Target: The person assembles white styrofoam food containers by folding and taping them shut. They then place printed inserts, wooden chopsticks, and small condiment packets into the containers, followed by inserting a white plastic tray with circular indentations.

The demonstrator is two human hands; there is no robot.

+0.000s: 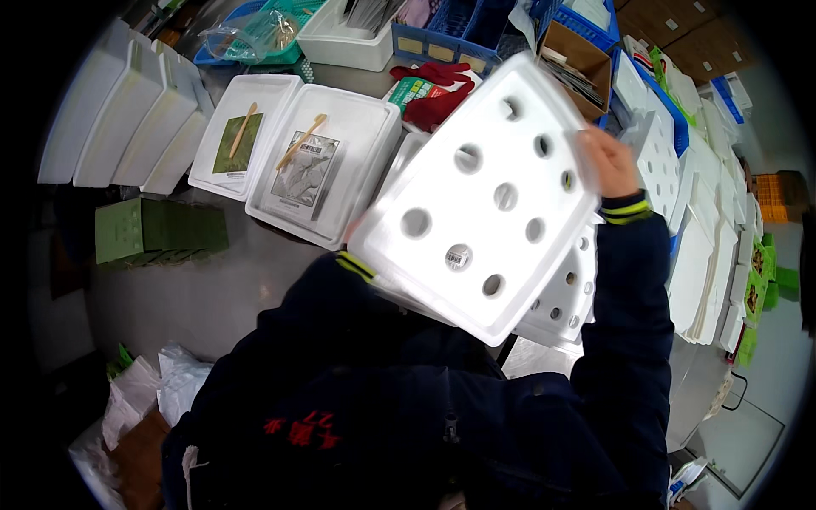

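Note:
A white foam lid (pixel 459 183) with several round holes is tilted up in front of me. My right hand (pixel 608 161) grips its right edge, blurred a little by motion. At its left edge only a sliver of my left hand (pixel 352 229) shows, against the rim; the fingers are mostly behind the lid. Under the lid's lower right lies another white foam piece with holes (pixel 569 293). To the left, two shallow white foam trays lie side by side. The left tray (pixel 276 98) and the right tray (pixel 370 136) each hold a printed card and a wooden brush-like stick.
White foam boxes (pixel 98 102) stand stacked at far left, near a green box (pixel 157 229). Behind are a teal basket (pixel 293 42), a blue bin (pixel 446 38), dark red gloves (pixel 429 106) and a cardboard box (pixel 574 59). Stacked white foam pieces (pixel 701 221) line the right.

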